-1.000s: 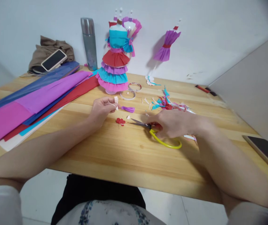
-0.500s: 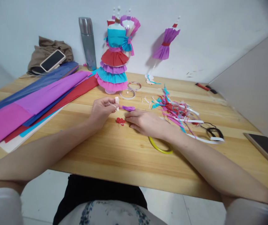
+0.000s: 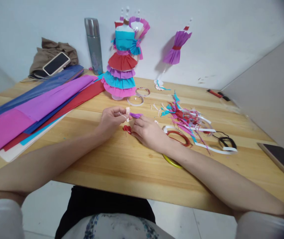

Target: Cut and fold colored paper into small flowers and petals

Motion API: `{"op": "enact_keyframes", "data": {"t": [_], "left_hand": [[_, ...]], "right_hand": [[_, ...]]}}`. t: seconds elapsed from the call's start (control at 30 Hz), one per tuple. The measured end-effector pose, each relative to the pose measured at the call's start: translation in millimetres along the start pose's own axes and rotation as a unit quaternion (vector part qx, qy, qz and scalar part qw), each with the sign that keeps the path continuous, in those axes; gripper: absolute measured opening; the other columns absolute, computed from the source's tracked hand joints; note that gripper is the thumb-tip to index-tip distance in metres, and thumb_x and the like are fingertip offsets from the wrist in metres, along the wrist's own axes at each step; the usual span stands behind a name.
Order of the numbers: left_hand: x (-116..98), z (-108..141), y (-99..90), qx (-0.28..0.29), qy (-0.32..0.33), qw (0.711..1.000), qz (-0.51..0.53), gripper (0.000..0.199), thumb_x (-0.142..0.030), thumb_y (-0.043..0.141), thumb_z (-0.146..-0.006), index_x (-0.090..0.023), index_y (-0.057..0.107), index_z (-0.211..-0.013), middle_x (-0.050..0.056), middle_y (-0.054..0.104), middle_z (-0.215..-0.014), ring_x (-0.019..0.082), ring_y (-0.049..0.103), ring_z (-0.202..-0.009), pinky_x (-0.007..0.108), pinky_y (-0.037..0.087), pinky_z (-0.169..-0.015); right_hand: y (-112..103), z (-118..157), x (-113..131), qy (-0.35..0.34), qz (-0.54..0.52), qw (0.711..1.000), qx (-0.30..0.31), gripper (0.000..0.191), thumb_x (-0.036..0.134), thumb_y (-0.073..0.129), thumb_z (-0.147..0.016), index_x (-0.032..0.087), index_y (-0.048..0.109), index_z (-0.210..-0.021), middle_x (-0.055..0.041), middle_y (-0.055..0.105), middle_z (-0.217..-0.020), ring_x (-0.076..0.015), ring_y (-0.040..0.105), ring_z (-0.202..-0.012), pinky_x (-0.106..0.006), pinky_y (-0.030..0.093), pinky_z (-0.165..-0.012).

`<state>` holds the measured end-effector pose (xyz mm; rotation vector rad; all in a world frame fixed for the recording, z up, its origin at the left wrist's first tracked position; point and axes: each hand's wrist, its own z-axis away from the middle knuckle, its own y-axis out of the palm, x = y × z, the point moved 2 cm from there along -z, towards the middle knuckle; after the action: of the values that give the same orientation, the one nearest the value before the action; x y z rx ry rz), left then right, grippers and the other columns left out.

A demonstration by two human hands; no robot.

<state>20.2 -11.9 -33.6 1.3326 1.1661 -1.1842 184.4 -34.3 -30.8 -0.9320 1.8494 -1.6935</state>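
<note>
Near the middle of the table, my left hand (image 3: pixel 111 120) is closed, pinching a small cream-white strip (image 3: pixel 127 110) with a thin white string (image 3: pixel 122 115) by its fingertips. Between my hands lies a purple pleated paper piece (image 3: pixel 135 115), its folds running side by side. Its right end meets the bent fingers of my right hand (image 3: pixel 150 133), which is closed on it; the exact grip is partly hidden. Just below the fingertips, a red scalloped paper flower (image 3: pixel 126 129) rests on the wood, close to my right thumb.
Behind my hands stands a doll form in a tiered paper dress (image 3: pixel 122 63); a purple-dressed one (image 3: pixel 178 48) is farther right. Paper sheets (image 3: pixel 44 96) and a flask (image 3: pixel 94 46) are left. Paper scraps (image 3: pixel 184 116), red tape (image 3: pixel 181 136) and yellow tape (image 3: pixel 172 161) lie right.
Both hands have shifted slightly, my left one a little to the right, so they are closer together. My right hand has come lower, uncovering the red tape roll beside it.
</note>
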Motion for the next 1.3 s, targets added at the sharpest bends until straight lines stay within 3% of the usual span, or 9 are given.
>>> {"op": "enact_keyframes", "data": {"t": [0.17,0.37,0.5,0.63,0.73,0.97,1.1,1.23,1.3], "left_hand": [[2.8,-0.9,-0.9,0.001,0.005,1.0,0.002,0.016,-0.029,0.076,-0.06,-0.016,0.07,-0.066,0.005,0.074,-0.071,0.017,0.068,-0.067,0.027,0.05,-0.063],[4.2,-2.1,-0.7,0.002,0.005,1.0,-0.002,0.016,-0.028,0.077,-0.062,-0.016,0.067,-0.064,0.005,0.072,-0.068,0.016,0.067,-0.062,0.029,0.051,-0.061],[2.3,-0.6,1.1,0.008,0.006,1.0,0.0,0.016,-0.027,0.078,-0.061,-0.015,0.067,-0.064,0.005,0.073,-0.068,0.016,0.066,-0.06,0.028,0.05,-0.06],[2.7,1.3,2.3,0.007,0.024,0.999,-0.027,0.015,-0.028,0.075,-0.063,-0.015,0.067,-0.065,0.004,0.073,-0.069,0.014,0.064,-0.058,0.024,0.047,-0.054],[5.1,3.6,5.1,0.009,0.036,0.998,-0.056,0.014,-0.027,0.073,-0.065,-0.015,0.068,-0.067,0.002,0.07,-0.064,0.013,0.063,-0.056,0.022,0.045,-0.052],[7.1,12.6,18.6,0.049,0.034,0.997,-0.052,0.013,-0.027,0.073,-0.065,-0.016,0.066,-0.066,0.0,0.07,-0.065,0.012,0.063,-0.059,0.021,0.046,-0.055],[3.5,11.1,14.5,0.043,-0.006,0.999,-0.017,0.016,-0.029,0.075,-0.066,-0.015,0.066,-0.065,0.001,0.069,-0.062,0.011,0.06,-0.056,0.022,0.044,-0.054],[-0.4,1.3,2.5,-0.022,-0.008,1.0,-0.011,0.012,-0.026,0.074,-0.064,-0.015,0.07,-0.063,0.004,0.07,-0.063,0.011,0.059,-0.058,0.023,0.045,-0.055],[0.1,-3.3,-0.8,-0.036,-0.013,0.999,-0.004,0.011,-0.026,0.074,-0.063,-0.015,0.07,-0.063,0.005,0.071,-0.066,0.012,0.06,-0.06,0.024,0.047,-0.057]], "right_hand": [[-9.8,-1.5,-2.1,-0.006,0.033,0.999,-0.018,0.027,0.022,0.042,-0.098,0.013,0.067,-0.093,-0.0148,0.066,-0.093,-0.0258,0.055,-0.089,-0.039,0.044,-0.081],[-40.2,6.0,-29.9,0.185,0.12,0.972,-0.083,0.022,0.014,0.044,-0.092,0.014,0.067,-0.093,-0.0192,0.067,-0.099,-0.0318,0.054,-0.098,-0.042,0.039,-0.082],[-46.3,11.1,-42.3,0.233,0.143,0.96,-0.062,0.029,0.015,0.041,-0.095,0.015,0.069,-0.092,-0.0184,0.07,-0.099,-0.0339,0.056,-0.103,-0.044,0.037,-0.082],[-40.5,9.4,-28.4,0.149,-0.028,0.981,-0.12,0.023,0.022,0.05,-0.095,0.017,0.07,-0.084,-0.0123,0.072,-0.085,-0.025,0.062,-0.085,-0.038,0.044,-0.079],[-30.4,7.8,-10.4,0.051,-0.138,0.969,-0.198,0.014,0.025,0.059,-0.092,0.019,0.07,-0.085,-0.0067,0.07,-0.079,-0.0196,0.062,-0.075,-0.033,0.046,-0.071],[-11.5,7.9,6.4,-0.033,-0.088,0.963,-0.253,0.015,0.026,0.055,-0.096,0.021,0.068,-0.09,-0.0046,0.068,-0.079,-0.0173,0.061,-0.073,-0.03,0.045,-0.066],[-24.8,7.6,-4.8,-0.023,0.029,0.974,-0.225,0.026,0.023,0.047,-0.098,0.018,0.067,-0.083,-0.0094,0.067,-0.077,-0.0205,0.06,-0.073,-0.033,0.042,-0.067],[-37.6,7.1,-36.0,0.14,0.097,0.98,-0.107,0.02,0.011,0.05,-0.092,0.012,0.07,-0.088,-0.0157,0.07,-0.085,-0.0235,0.061,-0.077,-0.034,0.039,-0.066],[-34.4,5.7,-45.9,0.1,0.057,0.992,-0.053,0.019,0.011,0.053,-0.092,0.012,0.072,-0.092,-0.0154,0.071,-0.086,-0.0239,0.062,-0.081,-0.034,0.042,-0.07]]}}
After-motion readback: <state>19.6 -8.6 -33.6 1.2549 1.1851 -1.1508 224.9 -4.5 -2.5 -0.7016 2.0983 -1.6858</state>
